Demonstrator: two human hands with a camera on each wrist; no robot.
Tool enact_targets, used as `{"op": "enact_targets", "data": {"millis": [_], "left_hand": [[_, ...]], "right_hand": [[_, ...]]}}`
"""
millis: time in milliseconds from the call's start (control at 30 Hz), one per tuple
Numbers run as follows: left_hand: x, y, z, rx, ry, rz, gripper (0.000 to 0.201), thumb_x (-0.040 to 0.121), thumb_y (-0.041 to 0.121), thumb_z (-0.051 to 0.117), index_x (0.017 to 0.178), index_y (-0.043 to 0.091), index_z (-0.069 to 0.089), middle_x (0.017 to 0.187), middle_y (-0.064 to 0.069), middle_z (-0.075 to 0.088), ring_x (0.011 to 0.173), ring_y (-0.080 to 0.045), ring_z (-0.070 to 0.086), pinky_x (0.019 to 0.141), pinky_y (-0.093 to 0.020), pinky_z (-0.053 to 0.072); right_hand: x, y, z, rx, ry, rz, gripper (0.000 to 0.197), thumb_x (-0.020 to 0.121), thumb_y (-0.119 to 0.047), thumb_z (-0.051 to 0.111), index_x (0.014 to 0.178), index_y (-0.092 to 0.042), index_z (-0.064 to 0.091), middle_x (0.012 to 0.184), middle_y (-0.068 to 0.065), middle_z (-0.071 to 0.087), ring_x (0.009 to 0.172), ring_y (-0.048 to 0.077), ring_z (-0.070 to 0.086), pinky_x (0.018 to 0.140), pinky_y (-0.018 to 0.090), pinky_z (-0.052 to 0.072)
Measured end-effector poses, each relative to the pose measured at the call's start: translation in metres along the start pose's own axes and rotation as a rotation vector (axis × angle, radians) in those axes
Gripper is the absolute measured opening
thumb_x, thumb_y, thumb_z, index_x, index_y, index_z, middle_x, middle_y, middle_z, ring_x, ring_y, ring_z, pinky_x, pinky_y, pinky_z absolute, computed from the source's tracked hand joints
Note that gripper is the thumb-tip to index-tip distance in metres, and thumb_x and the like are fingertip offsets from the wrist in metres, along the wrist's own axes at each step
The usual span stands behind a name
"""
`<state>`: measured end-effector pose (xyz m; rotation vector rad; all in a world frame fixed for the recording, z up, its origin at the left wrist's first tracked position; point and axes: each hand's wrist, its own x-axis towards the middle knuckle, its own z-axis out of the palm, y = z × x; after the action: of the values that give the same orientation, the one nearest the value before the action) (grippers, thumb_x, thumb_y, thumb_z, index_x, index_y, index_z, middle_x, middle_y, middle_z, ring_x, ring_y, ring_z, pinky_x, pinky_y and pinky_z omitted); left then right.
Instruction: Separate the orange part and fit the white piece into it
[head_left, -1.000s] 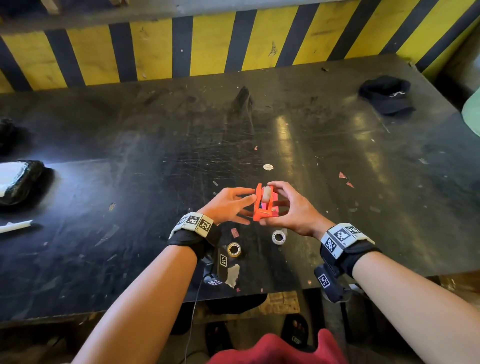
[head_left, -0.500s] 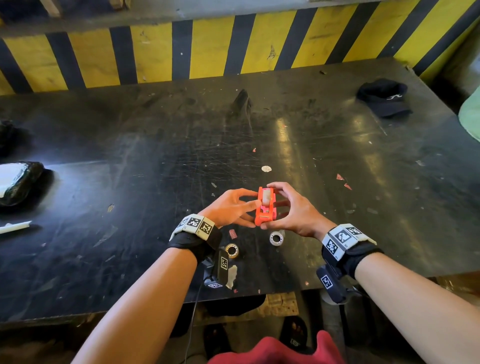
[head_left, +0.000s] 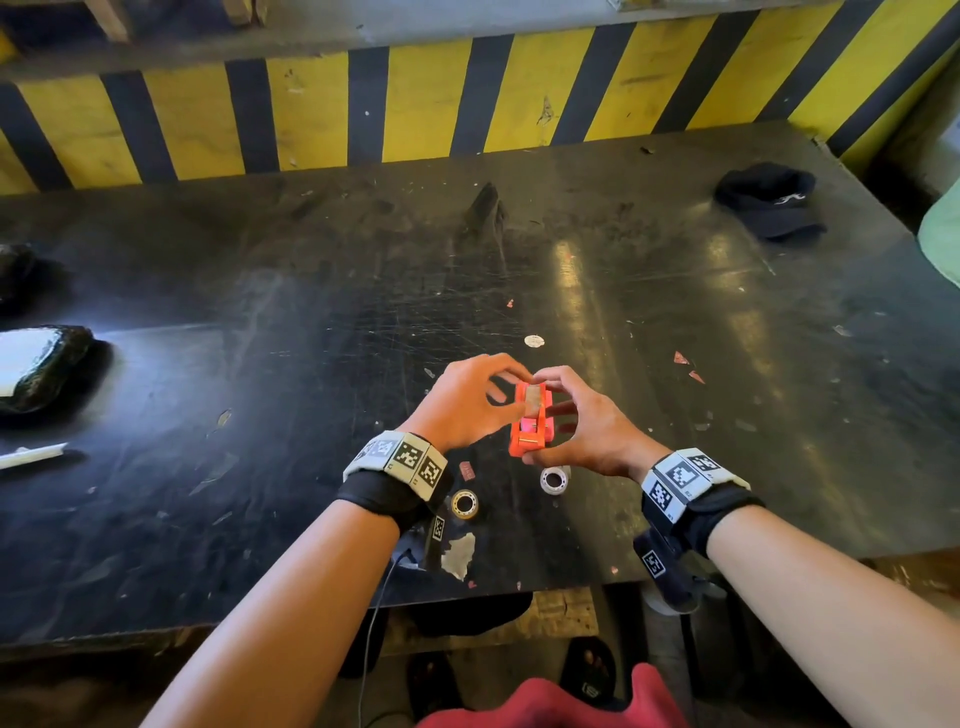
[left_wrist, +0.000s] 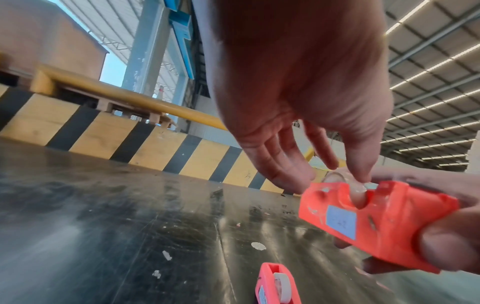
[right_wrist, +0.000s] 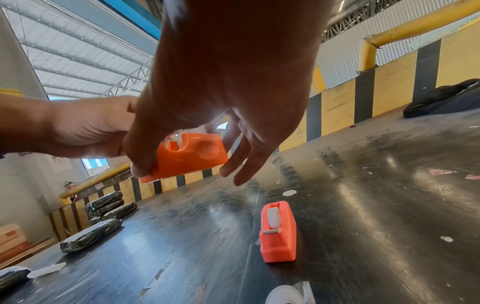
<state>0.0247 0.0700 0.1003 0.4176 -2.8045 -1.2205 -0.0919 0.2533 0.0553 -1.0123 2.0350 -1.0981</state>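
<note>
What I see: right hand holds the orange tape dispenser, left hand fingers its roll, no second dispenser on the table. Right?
One error: a second dispenser stands on the table, per the right wrist view. The rest holds.

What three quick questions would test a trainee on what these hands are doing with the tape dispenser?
1. True or false: the right hand holds the orange tape dispenser lifted off the black table.
2. How many orange tape dispensers show in the right wrist view? A) one B) two C) three
3. What does the thumb of the left hand touch?

Key
1. True.
2. B. The second dispenser stands on the table below the hands.
3. The tape roll seated in the held dispenser.
</note>
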Motion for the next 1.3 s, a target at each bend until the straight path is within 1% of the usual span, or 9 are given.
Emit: {"op": "enact_targets", "data": {"millis": [100, 333, 400, 500, 600, 700, 900, 1033, 1300], "left_hand": [[0.003, 0.005, 0.001, 0.139, -0.018, 0.094, 0.032, 0.082, 0.033, 0.084, 0.111, 0.033, 0.073, 0.111, 0.009, 0.069, 0.091, -0.006, 0.069, 0.086, -0.03, 0.059], [0.006, 0.013, 0.003, 0.32, 0.023, 0.132, 0.021, 0.088, 0.042, 0.077, 0.108, 0.037, 0.074, 0.1, 0.009, 0.077, 0.086, -0.008, 0.073, 0.081, -0.034, 0.062], [0.007, 0.014, 0.004, 0.332, 0.038, 0.124, 0.018, 0.089, 0.044, 0.075, 0.107, 0.038, 0.075, 0.097, 0.008, 0.078, 0.085, -0.01, 0.073, 0.079, -0.035, 0.062], [0.009, 0.016, 0.006, 0.327, 0.054, 0.121, 0.016, 0.091, 0.04, 0.074, 0.104, 0.033, 0.078, 0.104, 0.01, 0.074, 0.086, -0.008, 0.07, 0.08, -0.034, 0.061], [0.007, 0.014, 0.008, 0.309, 0.04, 0.133, 0.016, 0.091, 0.039, 0.075, 0.102, 0.03, 0.08, 0.112, 0.011, 0.067, 0.087, -0.008, 0.067, 0.079, -0.032, 0.058], [0.004, 0.013, 0.008, 0.282, -0.002, 0.112, 0.012, 0.092, 0.037, 0.074, 0.101, 0.03, 0.08, 0.114, 0.011, 0.062, 0.091, -0.009, 0.067, 0.081, -0.034, 0.058], [-0.002, 0.013, 0.0, 0.259, -0.076, 0.088, 0.009, 0.092, 0.034, 0.074, 0.099, 0.031, 0.079, 0.11, 0.015, 0.056, 0.096, -0.01, 0.062, 0.088, -0.035, 0.054], [-0.007, 0.013, -0.006, 0.24, -0.128, 0.087, 0.012, 0.09, 0.036, 0.076, 0.099, 0.03, 0.081, 0.111, 0.011, 0.058, 0.098, -0.011, 0.061, 0.089, -0.037, 0.053], [-0.011, 0.011, -0.007, 0.305, -0.185, 0.093, 0.012, 0.09, 0.038, 0.076, 0.1, 0.036, 0.082, 0.109, 0.012, 0.057, 0.093, -0.007, 0.056, 0.082, -0.03, 0.052]], "right_hand": [[0.001, -0.002, 0.001, -0.024, -0.005, -0.005, 0.09, 0.06, -0.031, 0.101, 0.132, -0.039, 0.048, 0.128, -0.012, 0.064, 0.115, 0.011, 0.066, 0.096, 0.032, 0.059], [0.001, 0.0, 0.0, -0.039, 0.018, 0.008, 0.092, 0.06, -0.029, 0.102, 0.133, -0.038, 0.046, 0.126, -0.015, 0.062, 0.112, 0.007, 0.067, 0.092, 0.026, 0.058], [0.001, 0.001, 0.0, -0.034, 0.024, 0.019, 0.092, 0.06, -0.028, 0.102, 0.133, -0.036, 0.046, 0.123, -0.018, 0.063, 0.108, 0.0, 0.068, 0.09, 0.021, 0.057], [0.002, 0.002, 0.0, -0.023, 0.023, 0.026, 0.09, 0.061, -0.026, 0.102, 0.131, -0.035, 0.046, 0.118, -0.018, 0.064, 0.104, -0.011, 0.067, 0.086, 0.017, 0.056], [0.004, 0.002, -0.002, -0.027, 0.034, 0.034, 0.088, 0.061, -0.031, 0.102, 0.129, -0.039, 0.046, 0.124, -0.018, 0.063, 0.109, 0.003, 0.068, 0.091, 0.026, 0.058], [0.006, 0.002, -0.004, -0.044, 0.036, 0.04, 0.087, 0.06, -0.035, 0.101, 0.127, -0.041, 0.046, 0.127, -0.017, 0.062, 0.115, 0.009, 0.066, 0.093, 0.031, 0.057], [0.01, 0.003, -0.005, -0.07, 0.012, 0.05, 0.088, 0.059, -0.036, 0.101, 0.128, -0.041, 0.046, 0.126, -0.016, 0.062, 0.116, 0.009, 0.065, 0.089, 0.023, 0.051], [0.014, 0.003, -0.005, -0.063, 0.008, 0.061, 0.087, 0.059, -0.038, 0.101, 0.127, -0.041, 0.047, 0.124, -0.019, 0.061, 0.116, 0.007, 0.064, 0.084, 0.015, 0.047], [0.019, 0.007, -0.005, -0.088, -0.003, 0.063, 0.093, 0.055, -0.044, 0.102, 0.129, -0.042, 0.047, 0.133, -0.008, 0.059, 0.117, 0.014, 0.065, 0.088, 0.024, 0.048]]}}
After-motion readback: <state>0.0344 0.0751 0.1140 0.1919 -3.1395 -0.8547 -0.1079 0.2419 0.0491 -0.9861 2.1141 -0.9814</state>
